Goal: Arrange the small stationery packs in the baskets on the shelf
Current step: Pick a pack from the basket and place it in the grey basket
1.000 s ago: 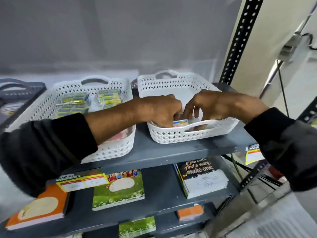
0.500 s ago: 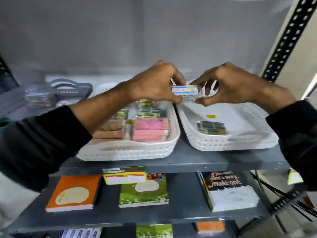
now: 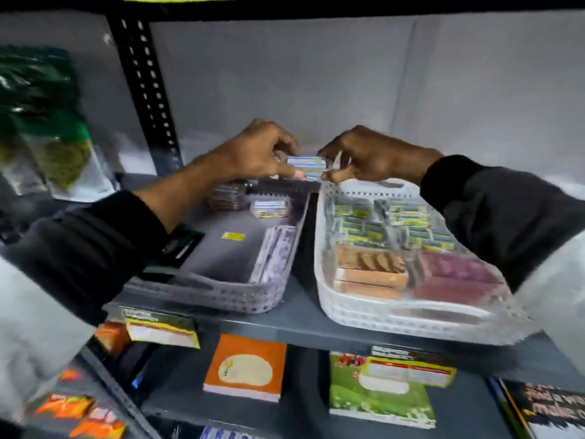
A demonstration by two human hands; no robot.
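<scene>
Both my hands pinch a small white and blue stationery pack (image 3: 306, 166) in the air, above the gap between two baskets. My left hand (image 3: 256, 150) grips its left end, my right hand (image 3: 364, 155) its right end. Below left stands a grey basket (image 3: 221, 296) holding a similar small pack (image 3: 270, 208) and a few flat packs. Below right stands a white basket (image 3: 395, 315) filled with several yellow and blue packs (image 3: 395, 223), brown boxes and pink boxes.
The baskets rest on a grey metal shelf (image 3: 300, 324) with a black perforated post (image 3: 145, 90) at the left. Notebooks (image 3: 245, 367) and price tags lie on the shelf below. Bagged goods (image 3: 47, 128) hang at the far left.
Both hands lifted the pack out of the rightmost white basket and carried it leftward. The view swung left, so the grey basket now lies under the hands.
</scene>
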